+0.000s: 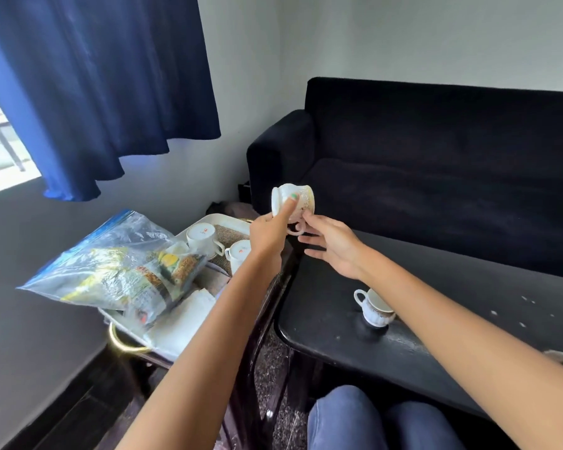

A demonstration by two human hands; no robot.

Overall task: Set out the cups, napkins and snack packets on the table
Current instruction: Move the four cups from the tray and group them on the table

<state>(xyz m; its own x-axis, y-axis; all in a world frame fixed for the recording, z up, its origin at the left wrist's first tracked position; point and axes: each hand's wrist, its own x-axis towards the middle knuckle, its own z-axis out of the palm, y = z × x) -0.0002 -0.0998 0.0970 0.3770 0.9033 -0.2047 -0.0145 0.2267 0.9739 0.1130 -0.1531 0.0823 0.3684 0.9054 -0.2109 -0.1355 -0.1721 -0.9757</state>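
One cup (374, 308) stands upright on the black table (452, 287), near its front edge. That is the only thing set out.

A second cup, the held cup (293, 201), is in the air above the gap between tray and table, tipped on its side with the handle hanging down. The left hand (268, 235) pinches it, one finger laid across its side. The right hand (332, 245) is spread wide just below and beside it, fingertips at the handle, gripping nothing.

Still to go: two cups (220, 241) mouth-down on the tray (208, 220). Snack packets sit sealed in a clear bag (111, 267); white napkins (189, 316) lie stacked under its edge. My estimate is that the task is barely begun.

The tabletop is dark, scuffed and flecked white at the right. A dark sofa (436, 164) stands behind it, a blue curtain (95, 86) over the window at left, the walls pale.
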